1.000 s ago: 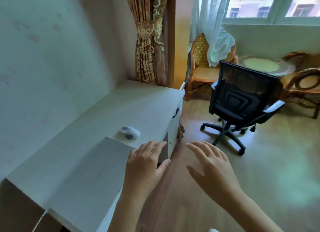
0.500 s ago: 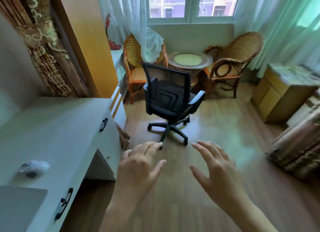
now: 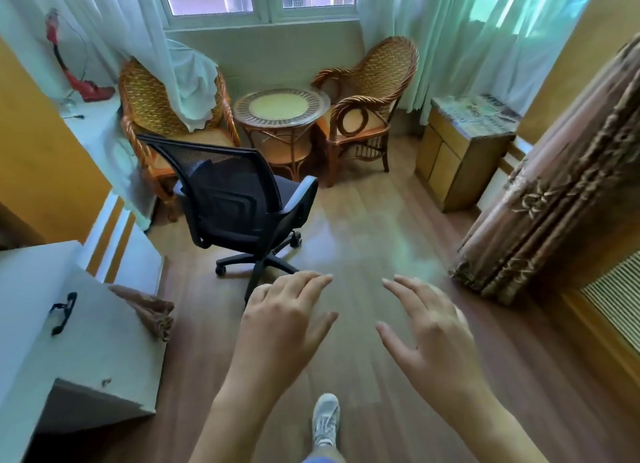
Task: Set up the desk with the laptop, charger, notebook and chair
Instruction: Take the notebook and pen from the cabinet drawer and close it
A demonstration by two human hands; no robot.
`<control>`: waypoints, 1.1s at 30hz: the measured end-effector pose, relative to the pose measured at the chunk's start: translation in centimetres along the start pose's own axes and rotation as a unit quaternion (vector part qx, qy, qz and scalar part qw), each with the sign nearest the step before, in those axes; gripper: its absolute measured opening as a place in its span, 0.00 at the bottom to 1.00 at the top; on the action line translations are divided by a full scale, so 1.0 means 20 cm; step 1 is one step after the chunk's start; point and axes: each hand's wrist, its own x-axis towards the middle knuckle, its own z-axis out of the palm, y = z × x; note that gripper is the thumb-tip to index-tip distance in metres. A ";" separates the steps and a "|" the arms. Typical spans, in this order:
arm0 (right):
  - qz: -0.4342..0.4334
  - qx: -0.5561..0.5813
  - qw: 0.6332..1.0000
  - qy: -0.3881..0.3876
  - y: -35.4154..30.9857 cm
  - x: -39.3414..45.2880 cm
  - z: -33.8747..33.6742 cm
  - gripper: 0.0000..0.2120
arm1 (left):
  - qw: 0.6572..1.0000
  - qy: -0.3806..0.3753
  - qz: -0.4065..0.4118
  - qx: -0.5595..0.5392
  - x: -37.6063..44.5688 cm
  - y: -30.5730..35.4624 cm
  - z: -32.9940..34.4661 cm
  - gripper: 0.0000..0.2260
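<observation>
- Both hands, left and right, reach forward empty, grip wide.
- Take the chair by its backrest top, then roll it to the desk.

The office chair is looking all black, mesh weave on its back, with pale grey armrest tops. Behind it, two wicker chairs and a round wicker table are showing honey-orange cane, the tabletop centre glowing yellow-green. Left of the chair, my desk is coming across white with a black drawer handle. Right of the chair, the heavy curtain is showing brown with a leafy gold pattern. The floor is reading as warm brown wood planks, and my shoe is looking grey-white.
</observation>
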 end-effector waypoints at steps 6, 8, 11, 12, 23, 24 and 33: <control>0.037 -0.007 0.999 0.007 0.22 0.39 0.07 0.25 | 0.999 -0.004 0.043 -0.001 0.49 -0.01 0.21 0.22; 0.047 -0.019 0.999 0.004 0.29 0.55 0.09 0.25 | 0.999 -0.011 0.053 -0.003 0.69 -0.02 0.29 0.23; 0.065 -0.030 0.997 0.004 0.40 0.79 0.09 0.26 | 0.998 -0.012 0.067 -0.015 0.99 -0.01 0.39 0.23; 0.072 -0.030 0.997 0.006 0.43 0.87 0.08 0.26 | 0.997 -0.011 0.075 -0.020 1.09 -0.01 0.42 0.23; 0.110 -0.026 0.993 0.015 0.74 1.59 0.18 0.27 | 0.992 -0.039 0.114 -0.027 1.88 -0.04 0.62 0.24; 0.110 -0.026 0.994 0.014 0.77 1.66 0.19 0.27 | 0.992 -0.042 0.114 -0.026 1.94 -0.04 0.65 0.24; 0.079 0.014 0.997 -0.006 1.24 2.40 0.37 0.26 | 0.993 -0.057 0.103 0.012 2.72 0.01 0.99 0.24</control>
